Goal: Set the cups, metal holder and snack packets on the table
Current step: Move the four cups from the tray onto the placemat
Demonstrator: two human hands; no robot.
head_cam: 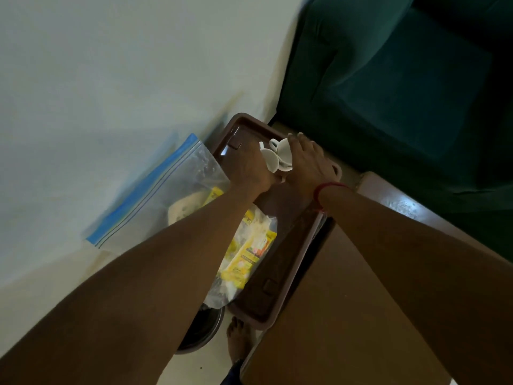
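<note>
- Near the frame's centre, white cups (278,156) are gripped by the left hand (249,169) and the right hand (306,162).
- Lower centre, snack packets (249,251) are seen beside a brown tray (291,254).

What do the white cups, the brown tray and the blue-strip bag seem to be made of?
The cups: probably glazed ceramic, white, smooth, moulded handles; hard plastic is possible. The tray: likely moulded plastic, brown, soft sheen, rounded rim. The bag: thin clear plastic film, crinkled, blue zip strip.

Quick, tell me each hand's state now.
Left hand: grips the left cup.
Right hand: grips the right cup.
</note>
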